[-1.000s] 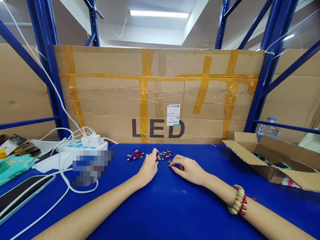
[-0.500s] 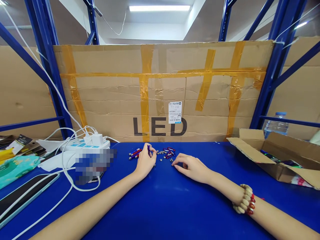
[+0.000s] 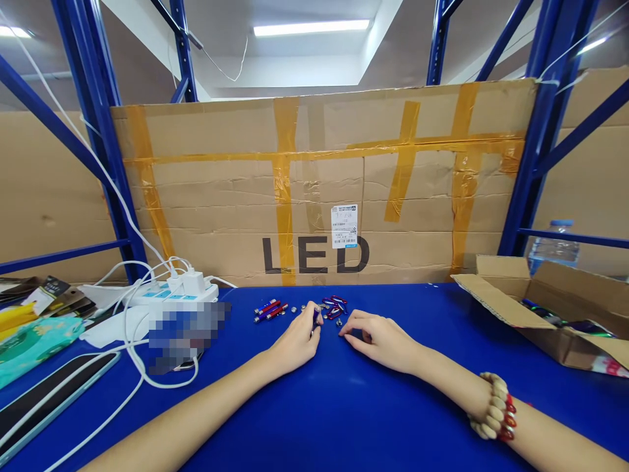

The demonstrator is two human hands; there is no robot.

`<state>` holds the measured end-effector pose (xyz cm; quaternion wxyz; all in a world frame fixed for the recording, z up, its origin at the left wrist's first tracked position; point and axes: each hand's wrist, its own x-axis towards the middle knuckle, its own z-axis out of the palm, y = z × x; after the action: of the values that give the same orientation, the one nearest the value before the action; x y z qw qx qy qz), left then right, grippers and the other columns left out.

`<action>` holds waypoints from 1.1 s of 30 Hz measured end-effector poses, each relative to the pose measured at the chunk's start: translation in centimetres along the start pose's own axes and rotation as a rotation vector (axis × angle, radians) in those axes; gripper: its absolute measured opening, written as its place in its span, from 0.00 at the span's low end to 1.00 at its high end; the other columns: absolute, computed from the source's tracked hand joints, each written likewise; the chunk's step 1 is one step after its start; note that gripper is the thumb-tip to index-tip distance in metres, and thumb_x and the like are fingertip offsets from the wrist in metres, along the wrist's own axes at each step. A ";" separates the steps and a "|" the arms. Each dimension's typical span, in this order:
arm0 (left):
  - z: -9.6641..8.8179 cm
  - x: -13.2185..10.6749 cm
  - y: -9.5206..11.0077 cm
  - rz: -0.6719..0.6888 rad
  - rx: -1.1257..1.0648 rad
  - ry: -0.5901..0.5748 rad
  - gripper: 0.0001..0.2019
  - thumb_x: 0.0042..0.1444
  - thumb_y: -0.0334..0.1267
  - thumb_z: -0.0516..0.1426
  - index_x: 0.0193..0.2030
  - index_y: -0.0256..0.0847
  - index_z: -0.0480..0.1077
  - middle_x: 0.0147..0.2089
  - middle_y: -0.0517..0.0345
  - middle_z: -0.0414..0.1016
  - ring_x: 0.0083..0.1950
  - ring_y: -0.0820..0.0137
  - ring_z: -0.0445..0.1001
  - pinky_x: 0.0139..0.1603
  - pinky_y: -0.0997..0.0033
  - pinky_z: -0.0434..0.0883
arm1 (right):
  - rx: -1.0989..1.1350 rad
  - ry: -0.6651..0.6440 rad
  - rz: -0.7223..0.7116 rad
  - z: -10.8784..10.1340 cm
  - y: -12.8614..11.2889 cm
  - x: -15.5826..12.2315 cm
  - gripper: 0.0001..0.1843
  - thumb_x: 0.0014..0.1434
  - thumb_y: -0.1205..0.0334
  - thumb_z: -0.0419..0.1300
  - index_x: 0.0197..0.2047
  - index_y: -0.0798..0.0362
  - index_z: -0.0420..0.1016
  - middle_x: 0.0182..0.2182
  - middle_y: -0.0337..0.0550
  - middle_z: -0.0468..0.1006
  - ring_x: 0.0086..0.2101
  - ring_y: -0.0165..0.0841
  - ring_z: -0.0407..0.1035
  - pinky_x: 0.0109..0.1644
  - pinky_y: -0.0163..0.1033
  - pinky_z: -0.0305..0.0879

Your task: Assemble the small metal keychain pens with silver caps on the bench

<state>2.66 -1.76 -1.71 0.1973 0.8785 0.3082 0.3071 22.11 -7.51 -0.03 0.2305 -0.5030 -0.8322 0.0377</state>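
On the blue table [image 3: 344,406] lies a small pile of red and blue pen-like tubes [image 3: 334,305], with three more tubes [image 3: 269,309] to its left and tiny round silver pieces [image 3: 295,309] between them. My left hand [image 3: 297,339] rests beside the pile, its fingers pinched round a small blue tube. My right hand [image 3: 382,339] lies a little to the right, fingertips curled down onto the table at a small silver piece; whether it grips it I cannot make out. A bead bracelet [image 3: 494,414] sits on my right wrist.
A taped cardboard sheet marked LED [image 3: 314,190] stands behind the table. At left are a white power strip [image 3: 171,292] with cables, a phone [image 3: 44,393] and packets. An open cardboard box [image 3: 555,314] and a water bottle [image 3: 553,246] stand at right.
My left hand lifted a blue tube up half a second ago and has now lowered it, shifting right toward the pile. My right hand has barely moved.
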 end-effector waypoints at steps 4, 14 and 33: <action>-0.1 -0.2 1.5 -0.028 -0.167 -0.007 0.05 0.53 0.31 0.48 0.37 0.41 0.54 0.35 0.60 0.61 0.30 0.75 0.59 0.34 0.73 0.61 | 0.020 0.061 0.024 0.2 -0.1 0.1 0.10 0.56 0.59 0.52 0.39 0.45 0.71 0.35 0.35 0.72 0.24 0.25 0.65 0.26 0.30 0.56; 1.1 -0.1 2.2 -0.194 -0.646 0.050 0.16 0.46 0.39 0.59 0.35 0.41 0.53 0.32 0.64 0.64 0.22 0.81 0.60 0.26 0.77 0.61 | 0.030 0.117 -0.048 -0.2 -2.0 -0.1 0.08 0.50 0.60 0.57 0.36 0.48 0.70 0.31 0.35 0.74 0.21 0.25 0.62 0.27 0.30 0.58; 0.7 0.1 2.4 -0.297 -0.730 0.035 0.18 0.41 0.37 0.63 0.33 0.39 0.57 0.26 0.64 0.70 0.27 0.76 0.69 0.32 0.74 0.65 | -0.014 0.114 -0.068 0.6 -2.0 0.2 0.09 0.53 0.55 0.57 0.32 0.51 0.71 0.29 0.35 0.74 0.26 0.26 0.65 0.28 0.30 0.55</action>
<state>4.18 -3.57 -0.97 0.5336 0.6912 0.3057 0.3796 20.20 -8.26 0.12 0.2749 -0.4772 -0.8347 -0.0048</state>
